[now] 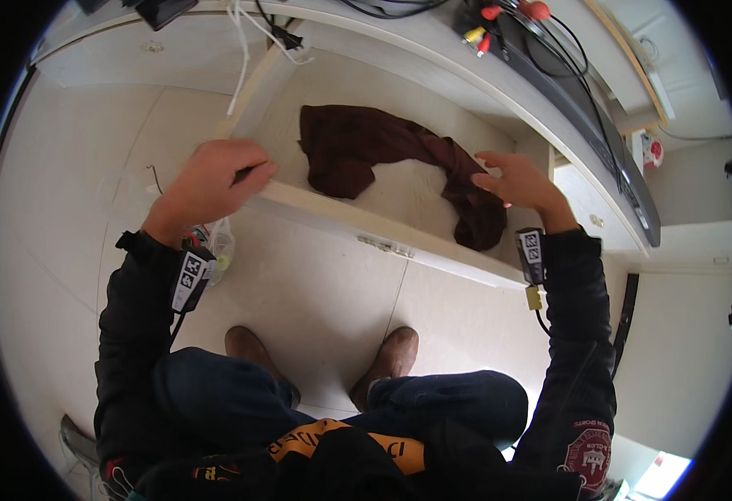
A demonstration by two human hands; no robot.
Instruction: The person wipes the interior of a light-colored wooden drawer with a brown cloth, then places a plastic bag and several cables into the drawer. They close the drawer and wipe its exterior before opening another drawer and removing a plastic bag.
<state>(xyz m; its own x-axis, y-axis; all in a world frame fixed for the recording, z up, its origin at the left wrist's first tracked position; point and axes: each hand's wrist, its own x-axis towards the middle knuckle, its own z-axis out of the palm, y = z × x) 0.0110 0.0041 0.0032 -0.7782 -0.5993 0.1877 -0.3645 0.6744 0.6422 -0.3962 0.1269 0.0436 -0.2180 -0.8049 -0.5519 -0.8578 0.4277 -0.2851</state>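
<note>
Maroon cloth lay curved inside the drawer. The right hand, fingers parted, hung by its right end; the left hand curled at a drawer corner, grip unclear. Reaching in seemed underway; lifting called for closing fingers.

I see pale, glossy tiles across the floor, thin dark seams between them. A long white cabinet runs over it; off-white panelling stands right, a bright patch glaring low down.
</note>
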